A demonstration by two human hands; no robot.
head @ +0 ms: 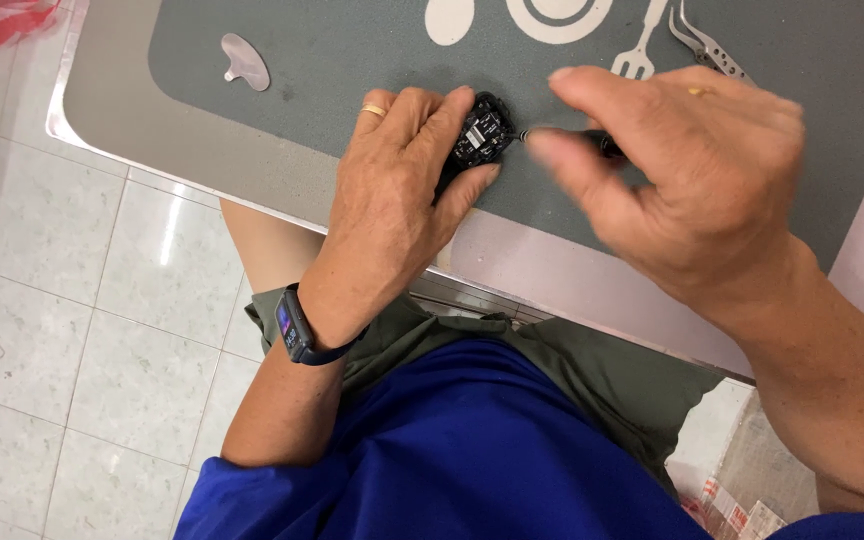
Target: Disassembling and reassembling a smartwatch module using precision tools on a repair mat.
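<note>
A small black electronic module [482,132], its circuitry exposed, lies on the grey mat [352,60] near the front edge of the surface [112,90]. The left hand [392,200] pins it between fingers and thumb. The right hand [692,180] pinches a slim screwdriver [562,135], tip at the module's edge: a fastener being worked, needing steady alignment. Tweezers [707,42] lie beyond.

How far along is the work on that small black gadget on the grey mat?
Done: the small black electronic module lies opened, its inner parts showing. In hand: the left hand pins it to the grey mat, while the right hand puts a thin dark tool tip to its edge. Left: it is not closed; the metal tweezers and the pale pick lie unused.
</note>
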